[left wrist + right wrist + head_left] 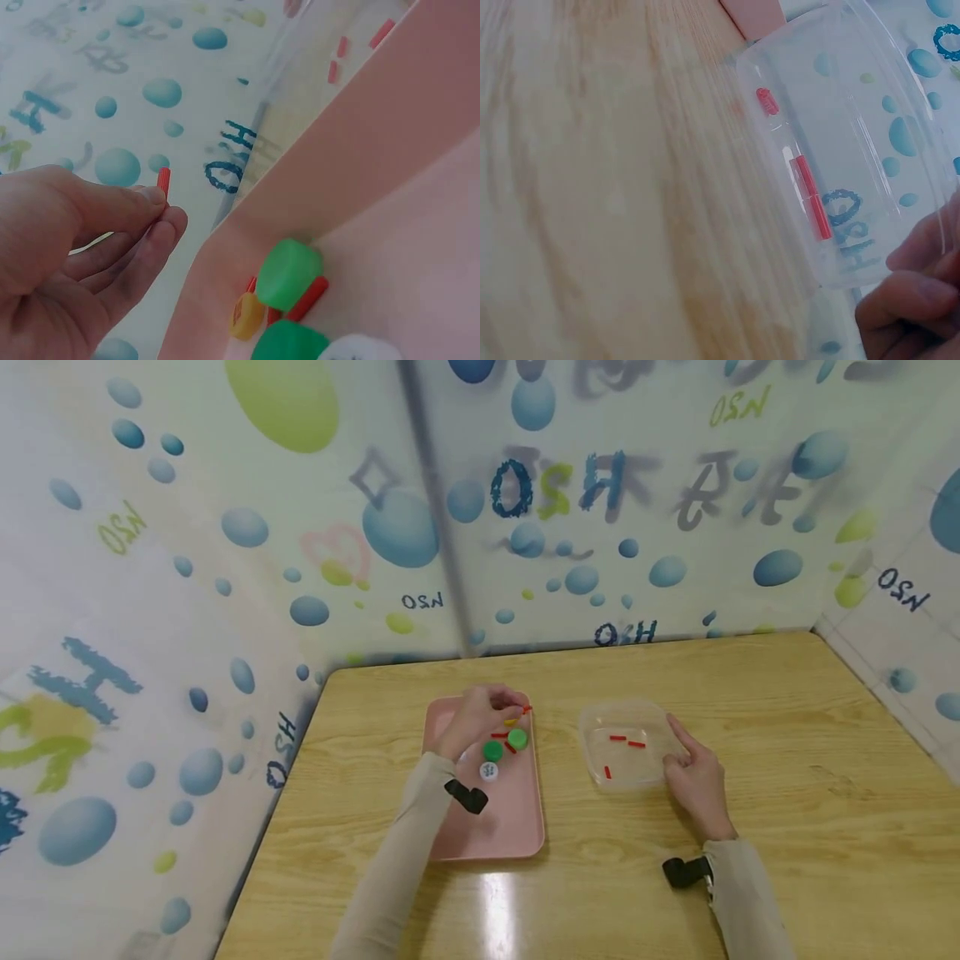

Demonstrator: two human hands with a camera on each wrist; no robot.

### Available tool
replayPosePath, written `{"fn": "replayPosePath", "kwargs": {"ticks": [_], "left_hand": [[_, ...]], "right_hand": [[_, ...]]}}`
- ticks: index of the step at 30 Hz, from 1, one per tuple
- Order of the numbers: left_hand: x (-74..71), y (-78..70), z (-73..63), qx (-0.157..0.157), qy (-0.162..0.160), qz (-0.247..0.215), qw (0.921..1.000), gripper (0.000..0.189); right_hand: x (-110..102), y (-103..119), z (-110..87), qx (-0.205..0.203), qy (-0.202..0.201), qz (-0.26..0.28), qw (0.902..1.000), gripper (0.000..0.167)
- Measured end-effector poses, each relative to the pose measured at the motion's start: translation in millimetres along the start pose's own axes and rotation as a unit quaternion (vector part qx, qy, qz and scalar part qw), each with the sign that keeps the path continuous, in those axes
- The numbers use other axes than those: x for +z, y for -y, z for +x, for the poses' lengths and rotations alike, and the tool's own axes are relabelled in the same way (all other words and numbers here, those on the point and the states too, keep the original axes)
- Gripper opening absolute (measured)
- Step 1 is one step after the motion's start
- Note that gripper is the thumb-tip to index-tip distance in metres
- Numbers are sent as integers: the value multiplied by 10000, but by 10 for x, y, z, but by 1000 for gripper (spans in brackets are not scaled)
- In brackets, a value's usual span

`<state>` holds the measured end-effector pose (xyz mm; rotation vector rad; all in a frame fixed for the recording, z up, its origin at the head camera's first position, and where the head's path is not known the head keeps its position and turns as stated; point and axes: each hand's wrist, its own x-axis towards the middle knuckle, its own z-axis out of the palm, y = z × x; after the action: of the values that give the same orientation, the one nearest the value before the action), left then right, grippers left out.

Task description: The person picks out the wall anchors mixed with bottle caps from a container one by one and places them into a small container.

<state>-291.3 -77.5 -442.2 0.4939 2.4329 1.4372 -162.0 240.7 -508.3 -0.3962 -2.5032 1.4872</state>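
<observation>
Between thumb and fingertips, my left hand (480, 714) pinches a small ridged red stick (163, 181), held above the far end of a pink tray (495, 827). On the tray below lie a light green bottle cap (517, 739), a darker green cap (492, 751), a white cap (488, 771) with print and a yellow cap (246, 318). Several more red sticks (307, 300) lie among them. At the right, my right hand (699, 781) grips the rim of a clear plastic container (626, 770), thumb and fingers at its right side. Inside that container are 3 red sticks (637, 744).
Tray and container stand side by side on a wooden table (825, 777), with a narrow strip of wood between them. A patterned curtain-like wall (525, 602) rises behind the table's far edge and along both sides.
</observation>
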Motion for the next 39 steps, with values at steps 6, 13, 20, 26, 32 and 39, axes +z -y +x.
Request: {"fn": "replayPosePath", "kwargs": {"ticks": [6, 13, 20, 26, 32, 39], "left_hand": [[117, -69, 42, 247, 157, 258, 9992, 11], [274, -171, 97, 360, 340, 394, 9980, 9], [409, -325, 174, 718, 493, 326, 9957, 10], [556, -405, 209, 793, 741, 33, 9941, 10], [710, -493, 240, 727, 742, 109, 9945, 9], [878, -563, 269, 863, 1062, 131, 9905, 8]], "right_hand": [[0, 3, 16, -10, -57, 71, 10000, 68], [-10, 23, 15, 4, -81, 95, 9999, 68], [-30, 38, -2, 55, -87, 134, 9999, 68], [-24, 22, -8, 117, -66, 224, 9997, 67], [-15, 4, -10, 62, -73, 230, 9997, 67], [-24, 10, -5, -11, -90, 263, 9996, 68]]}}
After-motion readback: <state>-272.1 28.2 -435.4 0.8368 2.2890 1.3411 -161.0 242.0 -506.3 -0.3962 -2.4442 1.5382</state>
